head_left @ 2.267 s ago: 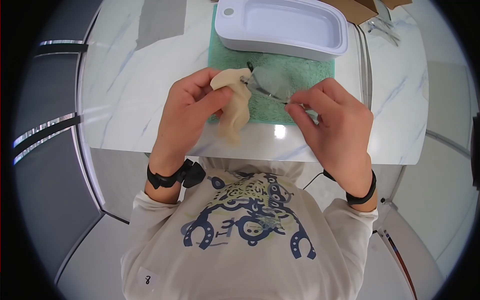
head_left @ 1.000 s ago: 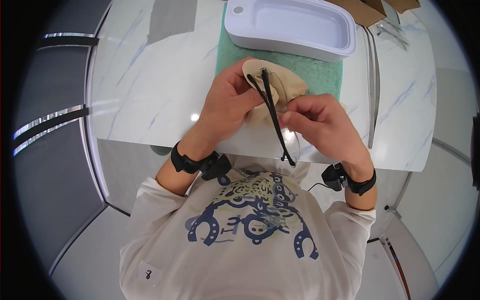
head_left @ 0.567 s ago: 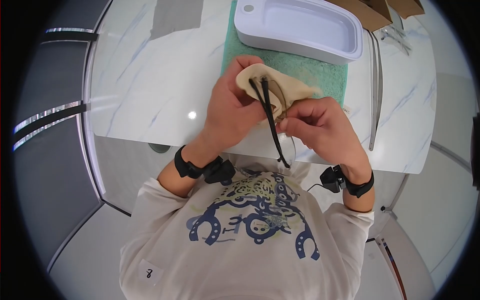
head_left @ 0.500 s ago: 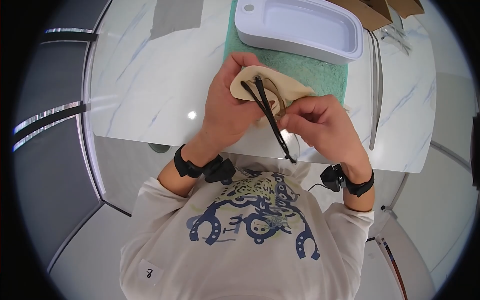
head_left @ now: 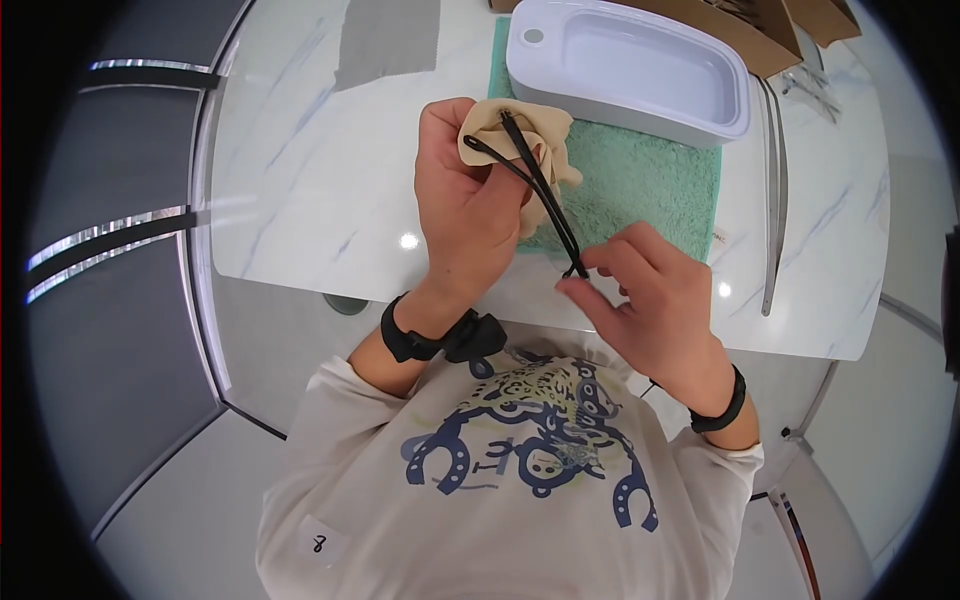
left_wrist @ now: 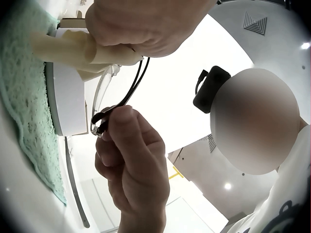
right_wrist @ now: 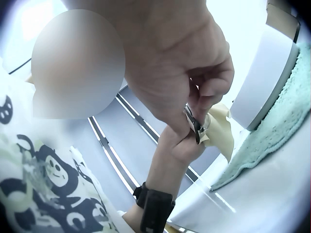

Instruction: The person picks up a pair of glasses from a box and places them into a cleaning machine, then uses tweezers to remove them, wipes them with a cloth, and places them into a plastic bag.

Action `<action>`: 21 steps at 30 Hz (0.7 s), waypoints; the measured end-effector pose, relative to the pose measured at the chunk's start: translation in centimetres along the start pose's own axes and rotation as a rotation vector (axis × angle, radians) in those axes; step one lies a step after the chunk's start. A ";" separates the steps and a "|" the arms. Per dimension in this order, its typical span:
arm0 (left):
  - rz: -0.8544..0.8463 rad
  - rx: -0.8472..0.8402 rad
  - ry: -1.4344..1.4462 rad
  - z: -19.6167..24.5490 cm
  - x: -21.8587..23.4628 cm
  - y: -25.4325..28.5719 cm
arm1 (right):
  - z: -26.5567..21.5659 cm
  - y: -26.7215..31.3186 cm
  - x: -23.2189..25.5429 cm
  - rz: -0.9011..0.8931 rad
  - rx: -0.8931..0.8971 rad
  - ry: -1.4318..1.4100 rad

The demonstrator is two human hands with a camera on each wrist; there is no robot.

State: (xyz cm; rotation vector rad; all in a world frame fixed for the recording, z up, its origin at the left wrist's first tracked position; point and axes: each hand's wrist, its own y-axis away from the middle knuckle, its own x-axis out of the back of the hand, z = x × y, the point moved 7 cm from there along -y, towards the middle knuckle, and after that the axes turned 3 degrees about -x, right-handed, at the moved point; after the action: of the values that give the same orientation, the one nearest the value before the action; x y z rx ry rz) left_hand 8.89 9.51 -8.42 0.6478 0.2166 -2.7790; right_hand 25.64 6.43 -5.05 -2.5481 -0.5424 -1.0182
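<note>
A pair of eyeglasses (head_left: pixel 540 192) with thin black temple arms and clear lenses slants between my two hands above the table's front part. My left hand (head_left: pixel 465 215) holds a beige cleaning cloth (head_left: pixel 548 122) bunched round the upper end of the glasses, so that end is partly hidden. At the lower end, thumb and forefinger of my right hand (head_left: pixel 660 305) pinch the glasses where the temple arms converge. From the left wrist view, a clear rim (left_wrist: pixel 99 92) shows beside the black arms. The cloth (right_wrist: pixel 219 133) hangs behind the fingers in the right wrist view.
A pale lavender basin-like device (head_left: pixel 630 85) stands on a green towel (head_left: pixel 650 185) beyond the hands. A grey cloth (head_left: pixel 388 42) lies at the back left. Cardboard boxes (head_left: pixel 765 35), clear-wrapped items (head_left: pixel 812 90) and a long grey strip (head_left: pixel 772 210) are on the right.
The glasses have turned so their black arms point down toward the body. My right hand has moved from the cloth-covered lens to their lower end. The cloth is now bunched in my left hand.
</note>
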 end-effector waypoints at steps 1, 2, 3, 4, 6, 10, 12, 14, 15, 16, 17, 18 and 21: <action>-0.015 -0.015 -0.012 0.1 0.0 0.0 | 0.3 0.0 -0.3 0.005 0.000 0.015; -0.016 -0.017 -0.012 0.4 -0.1 0.0 | 0.4 -0.1 -0.4 0.009 0.002 0.029; -0.028 -0.039 -0.116 1.0 -0.4 0.2 | 0.4 -0.1 -0.3 0.009 0.004 0.029; -0.039 -0.061 -0.220 1.4 -0.5 0.2 | 0.5 -0.1 0.1 0.032 0.000 -0.024; -0.023 -0.060 -0.151 1.1 -0.1 -0.1 | 0.6 -0.2 1.2 0.049 -0.001 -0.075; 0.042 -0.008 -0.036 0.1 1.4 -0.6 | 1.8 0.2 4.0 0.169 -0.105 -0.235; 0.065 0.009 0.006 -0.3 1.4 -0.5 | 2.2 0.4 4.8 0.291 -0.030 -0.202; 0.083 0.024 0.047 -0.3 1.3 -0.7 | 1.9 0.4 4.4 0.303 0.109 -0.161; 0.098 0.085 0.072 -0.5 1.5 -0.9 | 1.6 0.5 4.2 0.293 0.120 -0.117; 0.113 0.148 0.097 -0.8 1.5 -0.9 | 1.4 0.6 4.0 0.282 0.128 -0.072; 0.112 0.147 0.098 -0.6 1.3 -1.0 | 1.5 0.7 4.0 0.292 0.171 -0.046; 0.138 0.198 0.105 -0.7 1.2 -1.1 | 1.8 0.6 3.9 0.292 0.173 -0.045; 0.166 0.253 0.114 -1.1 1.3 -1.2 | 1.5 0.7 4.0 0.335 0.268 -0.026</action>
State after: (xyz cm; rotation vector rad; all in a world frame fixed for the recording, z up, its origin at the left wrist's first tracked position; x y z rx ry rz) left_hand 7.85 10.56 -9.90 0.8450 -0.1631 -2.6338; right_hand 29.48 7.40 -3.33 -2.3132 -0.2269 -0.7400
